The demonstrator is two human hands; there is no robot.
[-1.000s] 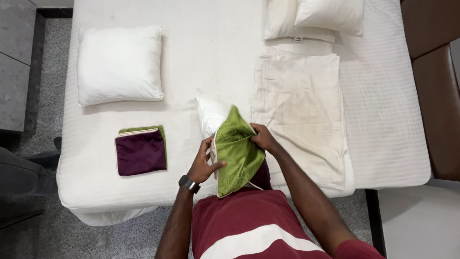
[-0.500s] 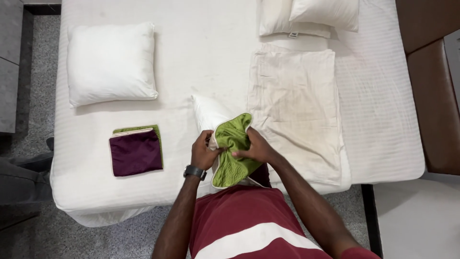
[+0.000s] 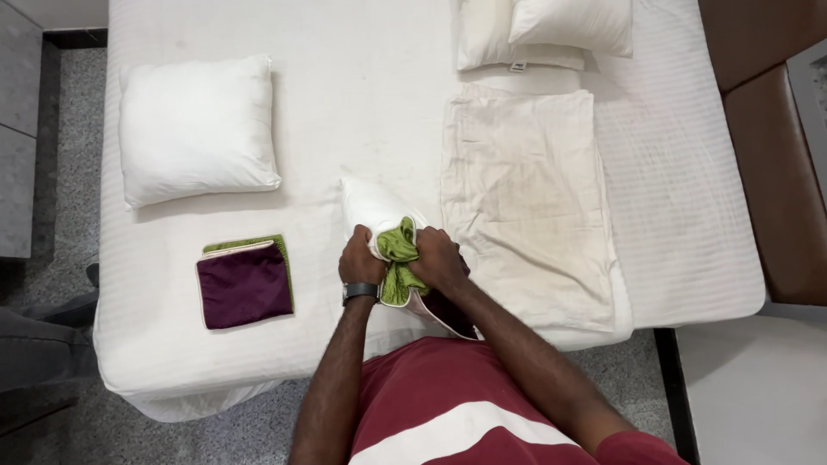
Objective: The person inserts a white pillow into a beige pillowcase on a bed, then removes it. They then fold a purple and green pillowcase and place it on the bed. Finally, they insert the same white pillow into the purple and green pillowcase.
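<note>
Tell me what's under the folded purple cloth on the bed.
Beneath the purple cloth a green cloth peeks out along its top and right edges, both on the white bed. Anything else below is covered.

Left hand, right hand clutch bunched green cover over white pillow.

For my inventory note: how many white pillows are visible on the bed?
4: one pillow at upper left, two stacked at the top edge, one between the hands. Others may be hidden.

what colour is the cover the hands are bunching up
Green cover, with a maroon side showing lower down; seen best in the head view.
</note>
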